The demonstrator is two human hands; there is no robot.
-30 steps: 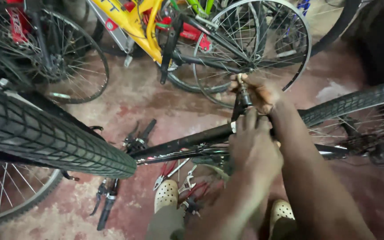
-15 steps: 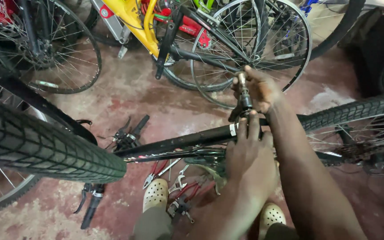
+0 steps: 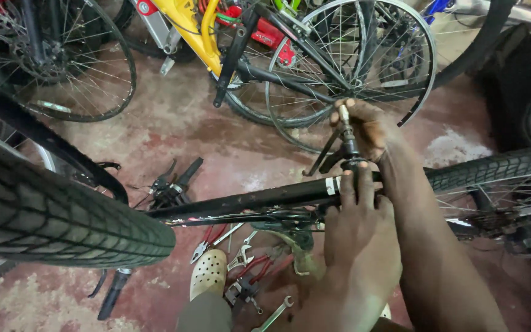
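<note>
Both hands have barely shifted: left hand (image 3: 357, 237) clenched on the black frame tube (image 3: 247, 200), right hand (image 3: 370, 129) gripping the upright seat clamp bolt (image 3: 345, 132). Should the right grip slip, knuckles could strike the spoked wheel (image 3: 364, 67).

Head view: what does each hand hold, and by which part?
The left hand grips the black frame tube near its end. The right hand holds the upright metal fitting above that end.

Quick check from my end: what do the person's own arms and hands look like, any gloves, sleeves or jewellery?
Both arms are bare up to the bottom edge of the picture, with no sleeve in view. The left hand and the right hand wear no gloves, and no ring, watch or wristband shows on either.
</note>
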